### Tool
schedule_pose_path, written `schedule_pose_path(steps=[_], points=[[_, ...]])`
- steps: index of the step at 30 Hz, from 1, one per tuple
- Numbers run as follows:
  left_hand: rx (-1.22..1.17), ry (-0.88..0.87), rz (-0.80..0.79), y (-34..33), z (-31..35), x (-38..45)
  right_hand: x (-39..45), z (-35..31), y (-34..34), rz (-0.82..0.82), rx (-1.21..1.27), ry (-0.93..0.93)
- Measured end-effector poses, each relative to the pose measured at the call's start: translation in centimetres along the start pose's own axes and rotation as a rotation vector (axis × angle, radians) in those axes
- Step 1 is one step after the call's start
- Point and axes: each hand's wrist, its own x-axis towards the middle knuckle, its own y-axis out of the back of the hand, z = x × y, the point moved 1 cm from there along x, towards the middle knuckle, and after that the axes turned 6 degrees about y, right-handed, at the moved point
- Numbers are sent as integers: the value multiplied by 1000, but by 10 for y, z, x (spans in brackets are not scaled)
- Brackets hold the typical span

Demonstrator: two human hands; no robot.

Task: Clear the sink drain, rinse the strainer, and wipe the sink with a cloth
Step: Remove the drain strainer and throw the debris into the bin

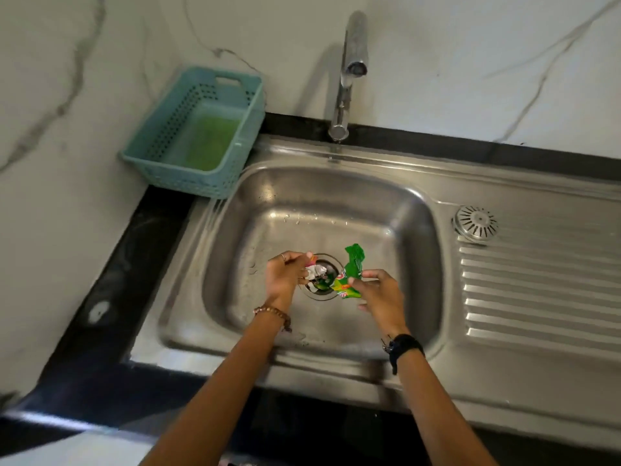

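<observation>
Over the drain [321, 276], the left hand [284, 275] pinches a crumpled white wrapper [315, 271]. The right hand [378, 292] grips a green wrapper [351, 269]. The strainer [475, 223] lies on the drainboard.

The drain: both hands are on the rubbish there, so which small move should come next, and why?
Probably lift both pieces straight up and out of the sink. The left hand pinches the white scrap and the right hand the green wrapper, right over the open drain. The strainer already lies on the drainboard.
</observation>
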Motion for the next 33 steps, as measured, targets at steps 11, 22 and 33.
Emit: schedule_pose_path(steps=[11,22,33], points=[[-521,-131,246,128,-69,-182,-143,2,-46,-530,72,198],[-682,31,798,270,-248,-299,-292,113,-172,-1107,-387,306],[-1159,336,949,355,-545,-215,-310,421,-315,-1149,-913,360]])
